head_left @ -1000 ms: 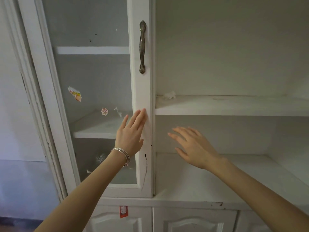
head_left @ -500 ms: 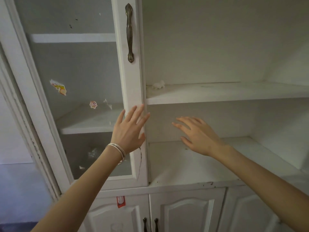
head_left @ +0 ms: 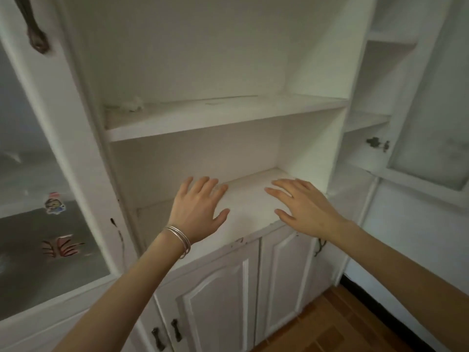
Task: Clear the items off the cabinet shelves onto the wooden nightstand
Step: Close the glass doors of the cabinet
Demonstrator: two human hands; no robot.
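Through the head camera I look down into a white cabinet [head_left: 83,123] with an open middle bay. The left hand [head_left: 200,209] and the right hand [head_left: 304,209] both reach into the bay over the lower shelf [head_left: 248,196], palms down, fingers straight and spread, holding nothing. The two hands sit side by side and apart, with bare shelf showing between them. I cannot tell whether the palms rest on the shelf or hang just above it. Thin silver bangles [head_left: 179,237] circle the left wrist. The only loose item I can make out is a small white scrap [head_left: 132,105]. It lies on the upper shelf [head_left: 228,118], at the back left corner, well above and to the left of both hands. The scrap is blurred, so I cannot say what it is. To the left, a glass door [head_left: 25,262] is closed, with a dark metal handle [head_left: 38,39] at the top edge of the view. A cartoon sticker [head_left: 54,203] shows on the glass, with a red mark [head_left: 62,246] below it. Below the lower shelf are two panelled doors [head_left: 218,301] with small dark knobs [head_left: 166,331]. On the right, another glass door [head_left: 429,153] stands open beside narrow side shelves [head_left: 365,120]. A brown wooden floor [head_left: 330,326] shows at the lower right.
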